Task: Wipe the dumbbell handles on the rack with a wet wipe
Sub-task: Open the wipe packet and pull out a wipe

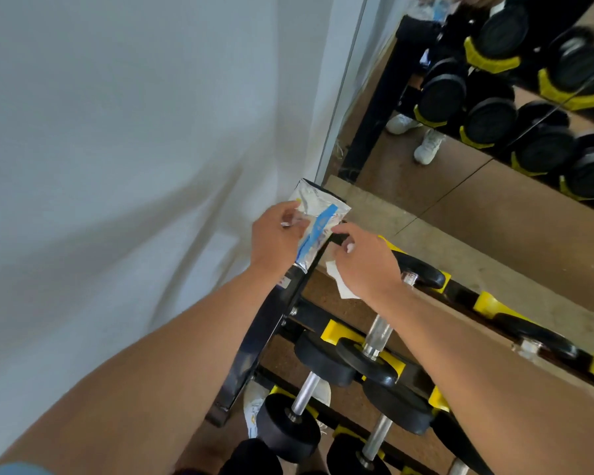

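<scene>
A silver and blue wet wipe pack (318,219) rests on the top left corner of the black dumbbell rack (268,323). My left hand (276,240) grips the pack's near side. My right hand (364,265) pinches the pack's edge with its fingertips, and a white wet wipe (340,281) hangs from under its palm. Below my arms, black dumbbells with chrome handles (378,332) lie in yellow cradles on the rack's tiers.
A white wall (117,166) stands close on the left. A mirror (494,97) behind the rack reflects dumbbells and white shoes. A second wipe pack (254,404) lies low beside the rack's foot. More dumbbells (539,341) extend to the right along the top tier.
</scene>
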Action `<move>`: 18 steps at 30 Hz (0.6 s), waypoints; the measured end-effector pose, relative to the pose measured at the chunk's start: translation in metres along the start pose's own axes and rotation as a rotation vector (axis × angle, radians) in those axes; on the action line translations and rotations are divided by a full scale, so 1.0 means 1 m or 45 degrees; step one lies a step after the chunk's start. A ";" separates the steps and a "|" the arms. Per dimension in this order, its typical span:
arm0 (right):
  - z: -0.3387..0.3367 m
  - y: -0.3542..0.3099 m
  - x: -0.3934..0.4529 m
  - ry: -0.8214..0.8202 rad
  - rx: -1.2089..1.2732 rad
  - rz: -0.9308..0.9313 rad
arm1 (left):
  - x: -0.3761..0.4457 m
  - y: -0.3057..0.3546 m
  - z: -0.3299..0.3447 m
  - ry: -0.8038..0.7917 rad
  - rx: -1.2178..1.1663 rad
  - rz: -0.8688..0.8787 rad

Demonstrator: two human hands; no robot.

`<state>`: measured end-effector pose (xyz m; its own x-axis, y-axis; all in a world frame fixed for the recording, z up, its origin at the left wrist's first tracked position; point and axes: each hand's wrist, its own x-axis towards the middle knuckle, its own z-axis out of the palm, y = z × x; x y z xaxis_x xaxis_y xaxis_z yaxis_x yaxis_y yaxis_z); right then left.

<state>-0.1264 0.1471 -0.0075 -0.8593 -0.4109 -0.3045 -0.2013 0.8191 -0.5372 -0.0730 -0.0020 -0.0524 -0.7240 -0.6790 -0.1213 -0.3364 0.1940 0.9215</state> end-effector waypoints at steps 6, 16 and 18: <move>0.009 0.008 -0.032 0.059 0.026 0.014 | 0.011 -0.009 0.012 -0.042 0.412 0.197; 0.006 0.004 -0.050 0.067 0.019 0.001 | 0.011 -0.004 0.007 -0.188 1.138 0.532; 0.004 0.001 -0.053 0.055 0.143 0.037 | 0.011 0.000 0.005 -0.192 1.087 0.452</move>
<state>-0.0787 0.1680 0.0049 -0.8840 -0.3680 -0.2882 -0.1243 0.7795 -0.6140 -0.0838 -0.0057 -0.0561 -0.9193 -0.3934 0.0136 -0.3660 0.8668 0.3385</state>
